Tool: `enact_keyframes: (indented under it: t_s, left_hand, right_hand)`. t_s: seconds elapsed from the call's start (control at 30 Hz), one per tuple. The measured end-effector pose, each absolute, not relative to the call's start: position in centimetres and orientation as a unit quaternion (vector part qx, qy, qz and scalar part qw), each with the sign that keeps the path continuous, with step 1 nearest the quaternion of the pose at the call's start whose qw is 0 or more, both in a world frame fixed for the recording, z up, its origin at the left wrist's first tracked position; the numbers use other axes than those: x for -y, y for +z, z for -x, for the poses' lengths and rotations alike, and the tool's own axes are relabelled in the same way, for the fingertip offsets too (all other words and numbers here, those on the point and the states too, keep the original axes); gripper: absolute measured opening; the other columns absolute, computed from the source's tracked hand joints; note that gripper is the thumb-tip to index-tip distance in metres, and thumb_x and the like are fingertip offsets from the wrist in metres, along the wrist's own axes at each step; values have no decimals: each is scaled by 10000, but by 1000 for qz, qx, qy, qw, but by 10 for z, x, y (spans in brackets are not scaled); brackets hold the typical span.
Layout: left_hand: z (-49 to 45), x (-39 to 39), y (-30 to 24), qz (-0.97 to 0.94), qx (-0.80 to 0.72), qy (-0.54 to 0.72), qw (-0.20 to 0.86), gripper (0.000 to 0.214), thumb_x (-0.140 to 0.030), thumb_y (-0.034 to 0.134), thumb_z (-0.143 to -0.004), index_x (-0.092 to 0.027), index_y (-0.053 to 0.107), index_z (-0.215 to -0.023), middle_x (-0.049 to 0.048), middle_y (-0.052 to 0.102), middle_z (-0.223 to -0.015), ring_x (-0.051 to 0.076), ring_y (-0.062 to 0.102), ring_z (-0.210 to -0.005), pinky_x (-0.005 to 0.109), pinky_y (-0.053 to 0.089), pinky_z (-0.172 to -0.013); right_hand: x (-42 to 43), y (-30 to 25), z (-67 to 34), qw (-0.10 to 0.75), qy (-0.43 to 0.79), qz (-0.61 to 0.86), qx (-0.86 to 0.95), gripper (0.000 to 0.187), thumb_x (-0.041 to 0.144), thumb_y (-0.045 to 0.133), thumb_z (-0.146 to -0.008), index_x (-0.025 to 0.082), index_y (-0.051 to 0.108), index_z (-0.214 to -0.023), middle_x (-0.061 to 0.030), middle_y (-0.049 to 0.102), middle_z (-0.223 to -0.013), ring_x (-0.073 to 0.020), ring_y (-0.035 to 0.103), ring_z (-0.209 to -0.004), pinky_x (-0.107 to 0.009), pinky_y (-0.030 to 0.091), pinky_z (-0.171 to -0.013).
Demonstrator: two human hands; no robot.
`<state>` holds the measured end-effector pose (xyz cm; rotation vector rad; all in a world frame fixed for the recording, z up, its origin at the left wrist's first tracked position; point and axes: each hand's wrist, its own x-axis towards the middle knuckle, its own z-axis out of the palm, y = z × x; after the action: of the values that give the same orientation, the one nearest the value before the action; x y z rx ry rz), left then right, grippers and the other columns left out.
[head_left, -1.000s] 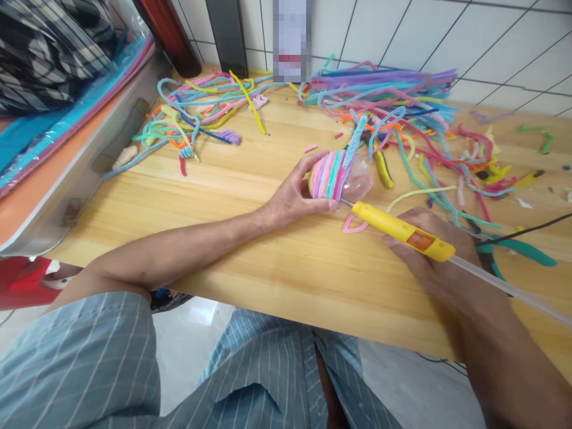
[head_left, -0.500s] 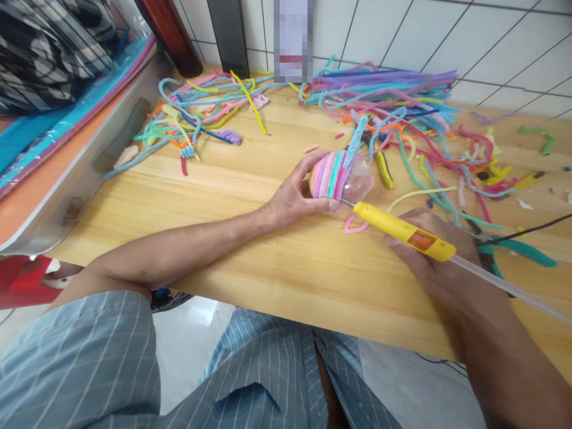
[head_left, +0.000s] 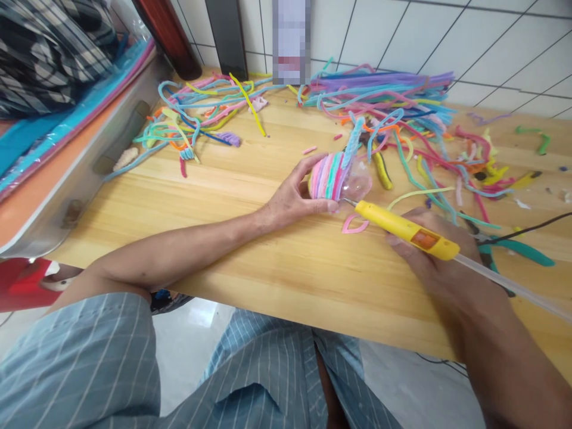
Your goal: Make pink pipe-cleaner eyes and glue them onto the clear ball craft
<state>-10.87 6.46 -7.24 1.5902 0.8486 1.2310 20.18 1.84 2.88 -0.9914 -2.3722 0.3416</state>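
My left hand [head_left: 300,192] grips a rounded clear plastic piece wrapped in rows of pastel pipe cleaners [head_left: 328,176]; its right end [head_left: 358,180] is bare and see-through. A light blue fuzzy strip [head_left: 355,140] sticks up from its top. In my right hand [head_left: 424,238] is a yellow hot glue gun [head_left: 393,225], with a clear glue stick [head_left: 504,283] coming out of its back. The metal nozzle sits close to the lower edge of the wrapped rows; I cannot tell if it touches. Below lies a pink pipe cleaner loop [head_left: 355,223].
Loose pipe cleaners [head_left: 179,119] lie at the back left, and a bundle [head_left: 379,89] lies along the tiled wall. Green-handled pliers [head_left: 522,250] and a dark cord [head_left: 536,226] are by my right hand. A plastic bin [head_left: 84,161] stands at left.
The glue gun tip has shifted slightly away from the wrapped rows. A lilac row now shows along their right edge. My left hand keeps its hold.
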Motion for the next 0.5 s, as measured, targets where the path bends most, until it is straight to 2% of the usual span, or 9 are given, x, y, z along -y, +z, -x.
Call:
enact_keyframes:
  t_s: [0.17, 0.3, 0.4, 0.43, 0.5]
  left_hand:
    - [110, -64, -75, -643, -350, 503, 459, 1144, -749, 995, -741, -407, 471, -1699, 87, 379, -1855, 468, 335, -1769, 646, 465, -1361]
    - [111, -63, -70, -628, -360, 506, 469, 1143, -712, 1033, -704, -382, 505, -1662, 102, 337, -1886, 437, 429, -1723, 603, 510, -1342]
    - [111, -58, -63, -614, -367, 512, 476, 1112, -700, 1049, -680, -370, 543, -1614, 112, 432, -1843, 407, 516, -1664, 588, 541, -1328]
    - [112, -57, -61, -611, -370, 509, 480, 1094, -685, 1049, -690, -370, 546, -1609, 114, 498, -1801, 396, 545, -1642, 588, 547, -1325]
    - [113, -55, -58, -605, -382, 509, 479, 1064, -646, 1056, -701, -378, 553, -1600, 109, 534, -1775, 378, 577, -1618, 578, 567, -1313]
  right_hand:
    - [-12, 24, -206, 308, 184, 416, 836, 46, 374, 738, -1043, 351, 707, -1068, -26, 797, -1007, -274, 791, -893, -434, 609, -767]
    - [-21, 17, -221, 390, 237, 430, 779, 127, 439, 838, -988, 341, 831, -1070, -40, 827, -1024, -276, 791, -932, -453, 627, -840]
    - [-32, 27, -239, 484, 259, 427, 719, 309, 576, 892, -928, 292, 861, -1045, -50, 824, -935, -240, 749, -814, -412, 609, -747]
    - [-36, 34, -248, 529, 249, 427, 690, 402, 637, 916, -880, 274, 857, -1041, -53, 816, -917, -219, 710, -739, -388, 578, -670]
    - [-45, 46, -274, 599, 211, 432, 640, 513, 717, 952, -774, 251, 817, -938, -58, 788, -911, -175, 628, -648, -341, 495, -562]
